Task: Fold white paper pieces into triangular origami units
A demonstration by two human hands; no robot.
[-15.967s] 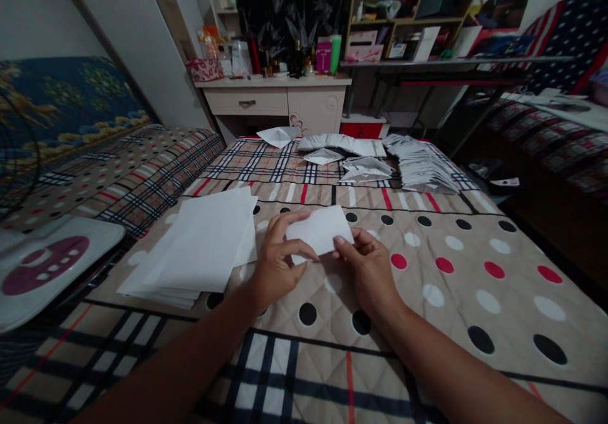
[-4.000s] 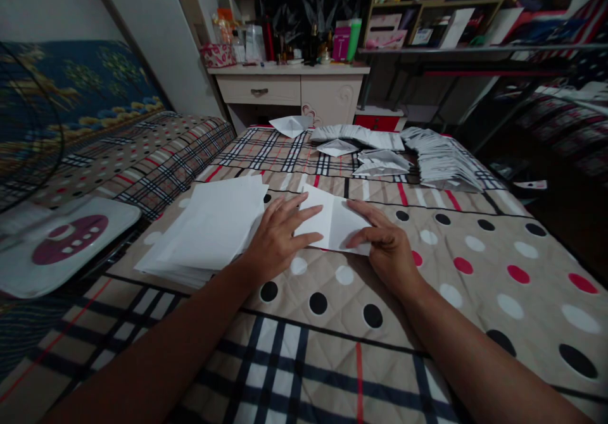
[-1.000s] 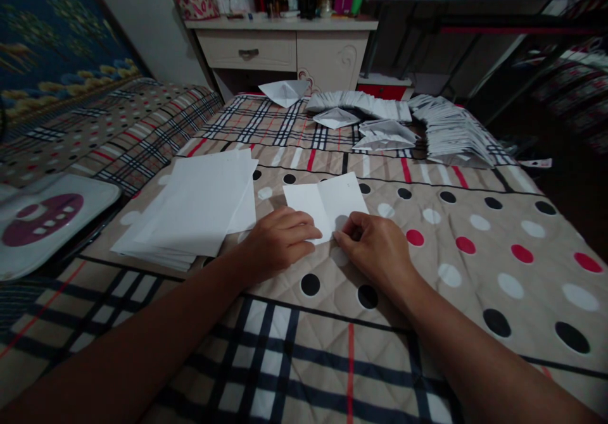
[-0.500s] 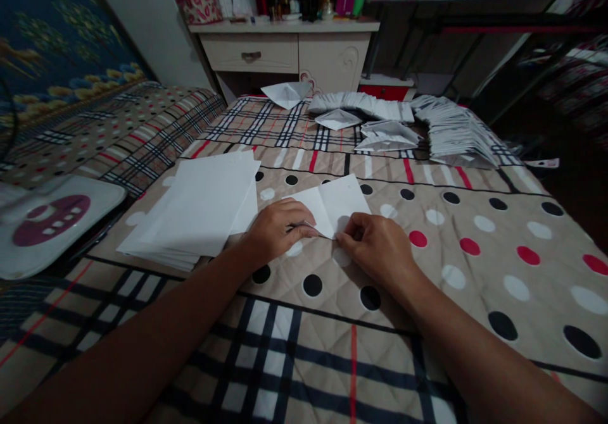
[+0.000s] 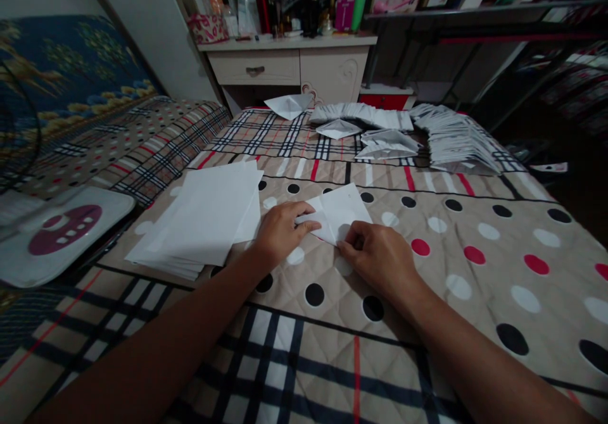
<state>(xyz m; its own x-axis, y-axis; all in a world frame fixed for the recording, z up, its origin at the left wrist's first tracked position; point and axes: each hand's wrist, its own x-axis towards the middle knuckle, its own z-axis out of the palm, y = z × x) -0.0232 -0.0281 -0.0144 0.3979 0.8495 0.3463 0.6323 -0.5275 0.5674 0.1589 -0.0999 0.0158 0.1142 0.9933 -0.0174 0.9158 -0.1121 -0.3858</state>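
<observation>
A small white sheet of paper (image 5: 346, 209) with a crease across it lies on the patterned bedspread between my hands. My left hand (image 5: 287, 228) grips its left part, thumb below and fingers over a folded-in flap. At the near corner, my right hand (image 5: 377, 250) pinches the paper's edge between thumb and curled fingers. Just left of my left hand rests a stack of larger white paper sheets (image 5: 204, 205), its edges uneven.
Folded white paper pieces (image 5: 387, 144) lie towards the bed's far edge. Long rows of folded paper (image 5: 458, 139) stand at the far right. A white folding table (image 5: 109, 205) is at left. Behind the bed is a white dresser (image 5: 285, 44) crowded with bottles.
My left hand's fingers have pressed down over the folded flap on the paper's left part. My right hand keeps its pinch at the near corner. The whole view has tilted slightly upward.
</observation>
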